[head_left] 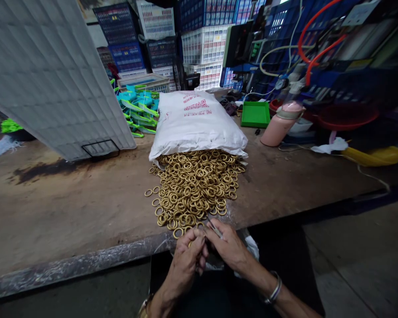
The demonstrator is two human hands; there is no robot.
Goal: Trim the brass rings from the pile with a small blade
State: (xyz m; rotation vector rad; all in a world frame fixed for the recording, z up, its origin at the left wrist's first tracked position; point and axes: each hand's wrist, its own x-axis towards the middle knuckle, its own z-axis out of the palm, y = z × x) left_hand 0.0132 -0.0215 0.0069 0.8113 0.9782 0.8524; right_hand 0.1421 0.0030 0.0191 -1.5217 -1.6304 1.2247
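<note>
A heap of gold metal rings (195,187) spills from the open mouth of a white sack (195,121) lying on the worn workbench (69,207). Both hands meet at the bench's near edge, just below the heap. My left hand (187,260) is closed, fingers pinched round a gold ring that barely shows. My right hand (227,247) is closed on a thin silvery metal piece (215,229) that points toward the left hand. A bracelet sits on my right wrist.
A large grey ribbed panel (49,75) leans at the left. Green and teal plastic parts (139,108) lie behind it. A green tray (255,115), a pink bottle (280,123), a red bowl (346,117) and a yellow scoop (378,155) sit at the right. Stacked crates (202,44) fill the back.
</note>
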